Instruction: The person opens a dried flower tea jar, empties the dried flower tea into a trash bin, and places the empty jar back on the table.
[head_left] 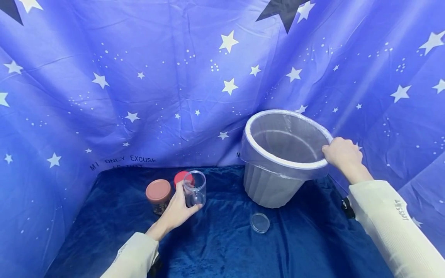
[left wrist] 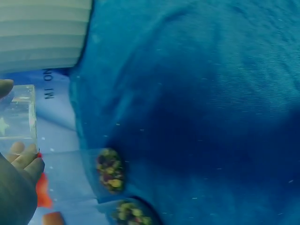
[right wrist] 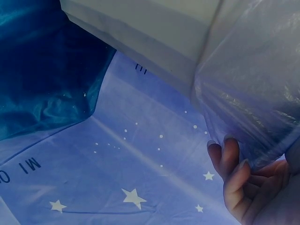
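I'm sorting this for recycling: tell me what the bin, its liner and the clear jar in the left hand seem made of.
Bin: grey, low-sheen, probably plastic; its fluting looks moulded.
Liner: glossy plastic film, by its see-through, wrinkled drape over the bin.
Clear jar: smooth and shiny, likely plastic, though glass remains possible; a star shows through it in the left wrist view.

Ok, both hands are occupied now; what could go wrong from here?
The right hand grips the bin by one side of its rim, so a hard pull might tip it or drag the liner loose.
The left hand holds the clear jar close to the red-lidded jar and could knock it.
The loose clear lid may get bumped if the bin slides forward.
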The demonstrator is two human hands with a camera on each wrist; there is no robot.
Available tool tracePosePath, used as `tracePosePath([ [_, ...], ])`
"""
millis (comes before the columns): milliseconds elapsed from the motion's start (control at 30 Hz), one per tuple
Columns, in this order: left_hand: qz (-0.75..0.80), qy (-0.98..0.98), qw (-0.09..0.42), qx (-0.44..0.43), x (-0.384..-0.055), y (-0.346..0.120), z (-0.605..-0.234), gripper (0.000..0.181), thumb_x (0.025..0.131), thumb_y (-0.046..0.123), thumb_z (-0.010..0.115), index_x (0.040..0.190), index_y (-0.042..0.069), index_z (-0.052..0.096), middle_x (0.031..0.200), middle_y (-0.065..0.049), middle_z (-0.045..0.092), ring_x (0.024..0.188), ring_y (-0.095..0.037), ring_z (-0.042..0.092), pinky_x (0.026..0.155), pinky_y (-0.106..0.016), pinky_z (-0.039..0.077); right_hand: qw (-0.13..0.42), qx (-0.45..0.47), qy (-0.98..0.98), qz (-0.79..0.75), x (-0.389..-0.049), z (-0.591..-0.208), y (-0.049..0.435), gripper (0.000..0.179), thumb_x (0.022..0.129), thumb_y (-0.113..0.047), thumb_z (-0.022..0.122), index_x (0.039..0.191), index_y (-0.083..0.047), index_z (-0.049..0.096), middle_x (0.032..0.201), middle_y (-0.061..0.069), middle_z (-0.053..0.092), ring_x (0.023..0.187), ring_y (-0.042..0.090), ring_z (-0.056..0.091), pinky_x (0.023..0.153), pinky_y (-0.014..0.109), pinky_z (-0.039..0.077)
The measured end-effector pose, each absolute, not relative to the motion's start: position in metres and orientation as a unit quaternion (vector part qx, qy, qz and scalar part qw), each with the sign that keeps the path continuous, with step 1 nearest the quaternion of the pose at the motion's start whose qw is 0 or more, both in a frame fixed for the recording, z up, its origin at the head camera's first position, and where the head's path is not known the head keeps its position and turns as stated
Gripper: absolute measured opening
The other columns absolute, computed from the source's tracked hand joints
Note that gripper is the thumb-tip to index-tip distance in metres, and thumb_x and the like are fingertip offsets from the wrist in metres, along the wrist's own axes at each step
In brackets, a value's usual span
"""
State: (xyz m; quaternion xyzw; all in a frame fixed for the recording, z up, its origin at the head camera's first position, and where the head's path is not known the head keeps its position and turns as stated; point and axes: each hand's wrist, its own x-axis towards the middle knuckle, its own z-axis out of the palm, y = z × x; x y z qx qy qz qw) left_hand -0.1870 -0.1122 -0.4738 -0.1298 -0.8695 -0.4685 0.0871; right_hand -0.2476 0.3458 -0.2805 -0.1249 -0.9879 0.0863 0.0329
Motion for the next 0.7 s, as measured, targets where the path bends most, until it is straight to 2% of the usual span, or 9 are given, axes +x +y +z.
tracePosePath([
  [400,-0.445,-0.886,0.061,-0.112,-0.179,-0.123,-0.501,0.079,0.071,0.020,0.087,0.130,0.006,0.036,0.114,-0.009,0.060,0.105,-0.022,0.061,0.094,-0.043,0.047,0.032,-0.125,-0.988,0.086,-0.247,-0.279,0.344,0.040,0.090,-0.029,0.042,0.084,0.007,0.058,0.099,0.041,0.058,0.094,0.062,0.056,0.061,0.056,0.046],
  [700,-0.435,-0.892,0.047,-0.117,-0.175,-0.123,-0.512,0.085,0.070,0.020,0.087,0.135,0.004,0.034,0.118,-0.012,0.062,0.113,-0.027,0.062,0.100,-0.048,0.046,0.032,-0.127,-0.988,0.084,-0.247,-0.280,0.345,0.041,0.091,-0.030,0.042,0.086,0.008,0.058,0.100,0.041,0.058,0.096,0.063,0.055,0.062,0.057,0.046],
])
